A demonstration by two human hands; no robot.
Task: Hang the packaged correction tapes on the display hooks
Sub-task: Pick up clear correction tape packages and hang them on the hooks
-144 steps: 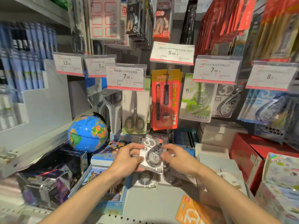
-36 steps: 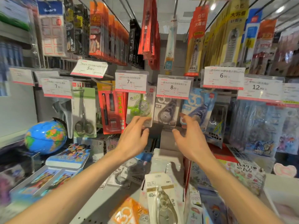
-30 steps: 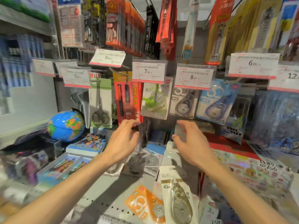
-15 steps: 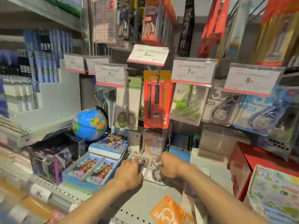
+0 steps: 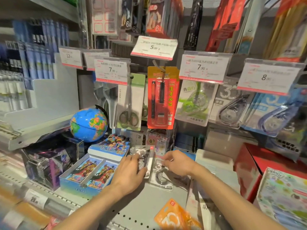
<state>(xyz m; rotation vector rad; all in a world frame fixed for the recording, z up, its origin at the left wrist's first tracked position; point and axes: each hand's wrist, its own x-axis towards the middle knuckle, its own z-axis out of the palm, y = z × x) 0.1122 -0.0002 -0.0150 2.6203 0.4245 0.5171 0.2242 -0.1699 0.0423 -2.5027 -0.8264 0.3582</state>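
Both forearms stretched forward and down over the grey shelf [image 5: 146, 205], wrists low. Left hand [image 5: 128, 173] palm down, fingers curled around a packaged correction tape [image 5: 146, 156], lifting its top edge off the pile. Right hand [image 5: 177, 165] beside it, fingertips bent and pinching the upper edge of a second correction tape pack [image 5: 162, 177] lying flat on the shelf. More correction tapes [image 5: 230, 107] already hanging on hooks at upper right, under the price tags [image 5: 204, 67]. Globe [image 5: 88, 123] to the left.
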